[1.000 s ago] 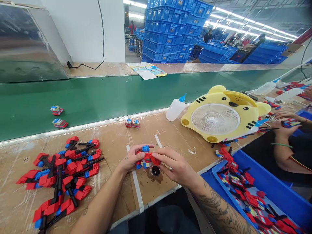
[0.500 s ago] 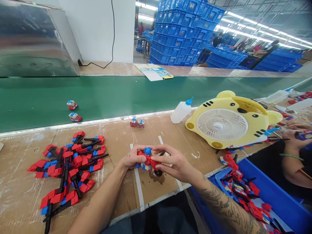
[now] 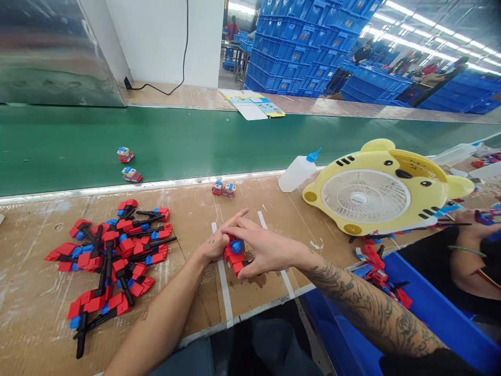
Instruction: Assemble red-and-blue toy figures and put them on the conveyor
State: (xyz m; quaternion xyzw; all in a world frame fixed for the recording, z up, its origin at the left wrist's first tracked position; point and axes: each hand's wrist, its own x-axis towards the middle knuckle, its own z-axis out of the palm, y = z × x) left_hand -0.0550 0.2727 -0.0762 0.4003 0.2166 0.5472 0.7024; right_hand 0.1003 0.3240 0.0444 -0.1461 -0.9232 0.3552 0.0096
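A fan (image 3: 385, 190) is lying on the workbench (image 3: 39, 313). Left of the fan, a squeeze bottle (image 3: 297, 172) is resting; farther left, a pile of toy parts (image 3: 111, 256) is lying. Behind the fan, a conveyor belt (image 3: 235, 141) is carrying two toys (image 3: 128, 164). Before the fan, a bin (image 3: 430, 308) is sitting.

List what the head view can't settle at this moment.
- Red and blue toy: mostly covered by left hand and right hand; its shape is unclear.
- Blue bin: cut by the frame edge and the right forearm.
- Small toys on green belt: too small for detail.
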